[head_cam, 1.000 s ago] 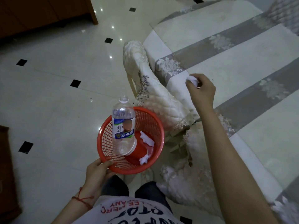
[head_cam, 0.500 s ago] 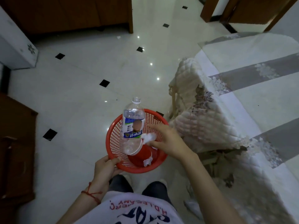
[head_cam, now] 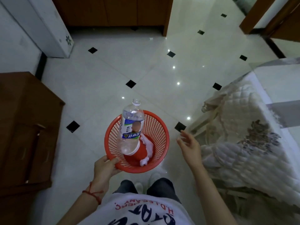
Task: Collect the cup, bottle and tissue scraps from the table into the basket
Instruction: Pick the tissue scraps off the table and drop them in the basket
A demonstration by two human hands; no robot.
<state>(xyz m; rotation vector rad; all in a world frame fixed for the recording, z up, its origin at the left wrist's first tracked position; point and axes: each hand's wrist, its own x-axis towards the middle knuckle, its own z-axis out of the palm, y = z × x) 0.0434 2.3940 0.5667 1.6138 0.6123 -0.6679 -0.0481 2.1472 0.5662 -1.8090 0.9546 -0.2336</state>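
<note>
My left hand (head_cam: 105, 166) grips the near rim of a red mesh basket (head_cam: 159, 127), held above the floor in front of me. A clear plastic bottle (head_cam: 131, 125) with a blue and white label stands tilted in it, its base stuck in a red cup (head_cam: 140, 152) lying inside. White tissue scraps (head_cam: 148, 146) lie beside the cup, another scrap at the bottom near the front. My right hand (head_cam: 190, 144) hovers just right of the basket, fingers spread, holding nothing.
The table (head_cam: 276, 88) with a white and grey cloth and a quilted chair cover (head_cam: 240, 127) fill the right side. A brown wooden cabinet (head_cam: 24, 127) stands at the left, a white appliance (head_cam: 40, 26) at the far left. Glossy tiled floor (head_cam: 129, 65) lies ahead.
My right hand carried a tissue scrap from the table to the basket, dropped it in, and has drawn back to the right, open. The view has turned left, away from the table.
</note>
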